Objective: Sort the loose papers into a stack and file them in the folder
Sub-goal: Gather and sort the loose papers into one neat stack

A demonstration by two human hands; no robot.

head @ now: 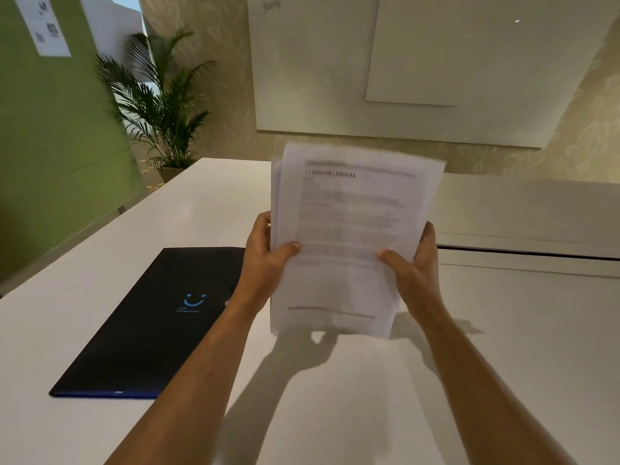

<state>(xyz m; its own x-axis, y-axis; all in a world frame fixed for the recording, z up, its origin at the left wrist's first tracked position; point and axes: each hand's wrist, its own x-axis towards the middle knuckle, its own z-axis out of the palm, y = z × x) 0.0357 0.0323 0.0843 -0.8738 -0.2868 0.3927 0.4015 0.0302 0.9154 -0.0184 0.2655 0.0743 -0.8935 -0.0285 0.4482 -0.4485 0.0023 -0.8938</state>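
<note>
A stack of printed white papers (pixel 349 229) stands nearly upright above the white table (pixel 503 347), its sheets slightly uneven at the edges. My left hand (pixel 265 260) grips the stack's left side, thumb on the front page. My right hand (pixel 412 263) grips the right side the same way. The bottom edge of the stack hovers just over the tabletop. A dark blue folder (pixel 151 323) with a light blue smile logo lies shut and flat on the table to the left of my left forearm.
A potted palm (pixel 161 105) stands past the table's far left corner by a green wall (pixel 50 146). A whiteboard (pixel 402 68) hangs on the wall ahead. A seam (pixel 523 253) crosses the table on the right.
</note>
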